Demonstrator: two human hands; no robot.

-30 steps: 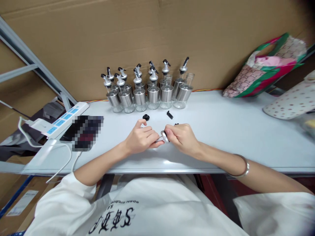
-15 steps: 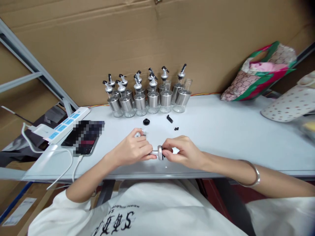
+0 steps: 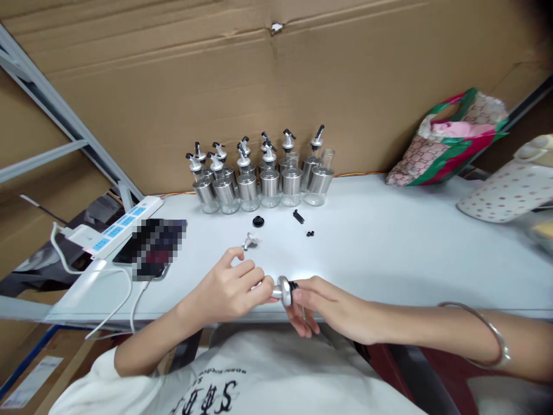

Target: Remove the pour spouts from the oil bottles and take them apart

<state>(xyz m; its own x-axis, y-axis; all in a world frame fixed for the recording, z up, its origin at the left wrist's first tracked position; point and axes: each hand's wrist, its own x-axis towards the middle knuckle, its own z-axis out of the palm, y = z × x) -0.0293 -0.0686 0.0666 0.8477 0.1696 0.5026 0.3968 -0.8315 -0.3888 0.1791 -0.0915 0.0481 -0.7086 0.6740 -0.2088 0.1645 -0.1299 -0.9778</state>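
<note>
A silver bottle pour spout (image 3: 282, 291) is held sideways between my hands near the table's front edge. My left hand (image 3: 233, 293) is closed around its narrow end, which the fingers partly hide. At its wide end, my right hand (image 3: 334, 305) pinches the black ribbed stopper (image 3: 294, 286) with thumb and forefinger, the other fingers hanging below. Just beyond my left hand lies a second silver spout (image 3: 250, 241). Farther back on the table are a loose black stopper (image 3: 258, 221), a black lever piece (image 3: 298, 217) and small black caps (image 3: 310, 234).
Several glass bottles (image 3: 270, 187) with steel bands stand in rows by the cardboard wall (image 3: 173, 104), most topped with spouts. To the left are a phone (image 3: 162, 271) and a power strip (image 3: 125, 222) with a white cable. A patterned bag (image 3: 436, 153) and a dotted container (image 3: 505, 190) stand right.
Both hands have come down closer to the table's front edge with the spout. My right hand's lower fingers have spread downward. The second spout now shows clear of my left hand.
</note>
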